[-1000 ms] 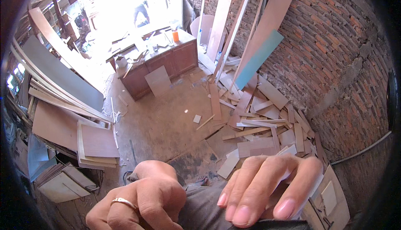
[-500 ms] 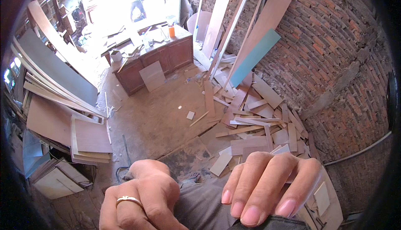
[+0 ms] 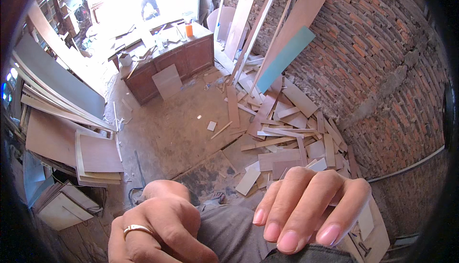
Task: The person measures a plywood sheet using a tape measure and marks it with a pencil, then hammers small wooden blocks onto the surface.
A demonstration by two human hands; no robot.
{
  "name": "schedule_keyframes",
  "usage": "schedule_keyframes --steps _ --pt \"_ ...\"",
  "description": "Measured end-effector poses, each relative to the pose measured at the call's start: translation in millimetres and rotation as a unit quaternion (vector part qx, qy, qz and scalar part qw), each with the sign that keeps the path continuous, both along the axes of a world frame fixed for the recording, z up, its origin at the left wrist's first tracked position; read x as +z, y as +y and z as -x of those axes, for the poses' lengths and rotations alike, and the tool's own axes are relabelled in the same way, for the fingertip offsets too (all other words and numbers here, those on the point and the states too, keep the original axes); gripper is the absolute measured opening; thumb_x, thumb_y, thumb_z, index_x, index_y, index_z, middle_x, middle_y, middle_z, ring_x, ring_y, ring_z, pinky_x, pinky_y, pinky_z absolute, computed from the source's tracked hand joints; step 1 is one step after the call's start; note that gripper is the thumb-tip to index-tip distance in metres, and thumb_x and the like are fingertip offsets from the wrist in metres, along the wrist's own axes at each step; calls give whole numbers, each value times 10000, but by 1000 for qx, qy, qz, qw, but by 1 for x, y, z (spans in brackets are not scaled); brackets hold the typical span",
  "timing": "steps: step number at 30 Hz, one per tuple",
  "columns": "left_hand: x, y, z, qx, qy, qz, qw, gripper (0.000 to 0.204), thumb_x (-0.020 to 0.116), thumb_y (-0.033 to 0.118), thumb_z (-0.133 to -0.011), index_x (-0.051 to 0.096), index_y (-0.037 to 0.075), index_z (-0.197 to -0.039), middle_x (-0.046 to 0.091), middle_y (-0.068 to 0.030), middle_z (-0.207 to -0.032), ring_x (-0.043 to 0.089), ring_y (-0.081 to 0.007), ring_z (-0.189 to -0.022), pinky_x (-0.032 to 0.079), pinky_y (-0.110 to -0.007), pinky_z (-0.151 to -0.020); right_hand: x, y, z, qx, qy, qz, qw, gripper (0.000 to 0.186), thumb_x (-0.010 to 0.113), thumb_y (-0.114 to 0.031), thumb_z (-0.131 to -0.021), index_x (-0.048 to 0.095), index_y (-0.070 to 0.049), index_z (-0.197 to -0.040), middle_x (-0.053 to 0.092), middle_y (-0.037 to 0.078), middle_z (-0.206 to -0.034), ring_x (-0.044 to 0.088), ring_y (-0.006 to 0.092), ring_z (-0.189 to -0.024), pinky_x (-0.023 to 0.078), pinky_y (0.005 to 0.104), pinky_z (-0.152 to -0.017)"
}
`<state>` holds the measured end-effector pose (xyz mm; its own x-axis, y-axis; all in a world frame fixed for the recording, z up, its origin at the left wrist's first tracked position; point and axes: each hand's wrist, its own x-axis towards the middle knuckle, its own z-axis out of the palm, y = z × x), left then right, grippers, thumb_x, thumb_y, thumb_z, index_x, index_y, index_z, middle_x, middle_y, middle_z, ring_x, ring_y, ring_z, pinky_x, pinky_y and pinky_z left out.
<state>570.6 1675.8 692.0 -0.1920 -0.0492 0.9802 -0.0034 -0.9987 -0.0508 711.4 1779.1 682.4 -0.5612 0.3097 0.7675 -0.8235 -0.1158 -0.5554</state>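
Observation:
My left hand (image 3: 160, 222) is at the lower edge, left of centre, with a ring on one finger. Its fingers curl downward, and whatever they hold, if anything, is hidden below the picture. To its right, my right hand (image 3: 313, 205) has its fingers bent down and mostly side by side. Their tips lie against or just above a dark cloth edge (image 3: 311, 256) at the bottom; I cannot make out what is inside the grasp. Between the two hands my dark grey trousers (image 3: 229, 232) show, with part of a foot (image 3: 217, 197) beyond them.
Board offcuts (image 3: 282, 153) lie heaped on the right beside a brick wall (image 3: 377, 86). Tall planks (image 3: 287, 48) lean there. Panels (image 3: 98, 153) stand on the left. A brown wooden workbench (image 3: 167, 71) carries an orange bottle (image 3: 189, 28); a person (image 3: 149, 5) is beyond, in bright light.
The room has shifted slightly left and up in the picture. My left hand has moved a little left and lower; my right hand keeps nearly the same pose.

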Motion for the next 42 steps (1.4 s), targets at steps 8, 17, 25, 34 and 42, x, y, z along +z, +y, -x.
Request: schedule_keyframes --steps 8,17,25,34,42 --pt "-13 -4 -3 187 -30 -14 982 105 683 43 -836 622 93 -765 573 23 -756 570 -106 -621 445 -231 -542 -4 17 7 103 38 -36 993 92 547 -43 -998 520 -34 -1085 614 228 -1048 678 367 -922 548 519 -897" --pt "-11 -5 -7 200 -47 -62 977 151 671 7 -804 564 93 -742 540 16 -750 549 -117 -623 440 -245 -523 -5 5 15 123 42 11 991 115 560 -44 -991 522 -36 -1099 626 247 -1007 684 374 -888 569 527 -853" --pt "-19 2 -4 168 -24 -71 983 174 714 -42 -744 590 71 -699 570 -28 -735 616 -175 -598 501 -280 -522 -12 -15 7 81 -96 32 992 201 637 -28 -941 516 -19 -1102 631 249 -962 681 343 -823 574 501 -807" --pt "-26 5 4 155 -54 -66 984 190 716 -48 -743 578 74 -697 576 -38 -723 623 -184 -572 511 -284 -504 -77 11 -16 -48 -206 93 973 252 753 31 -821 635 27 -1044 644 201 -989 684 244 -876 581 360 -802" --pt "-101 28 47 119 17 138 983 293 730 250 -833 644 -31 -848 626 -151 -848 631 -250 -669 543 -336 -581 -155 19 -40 -226 -372 184 881 169 760 -79 -854 642 1 -945 669 113 -896 677 184 -756 584 319 -717"
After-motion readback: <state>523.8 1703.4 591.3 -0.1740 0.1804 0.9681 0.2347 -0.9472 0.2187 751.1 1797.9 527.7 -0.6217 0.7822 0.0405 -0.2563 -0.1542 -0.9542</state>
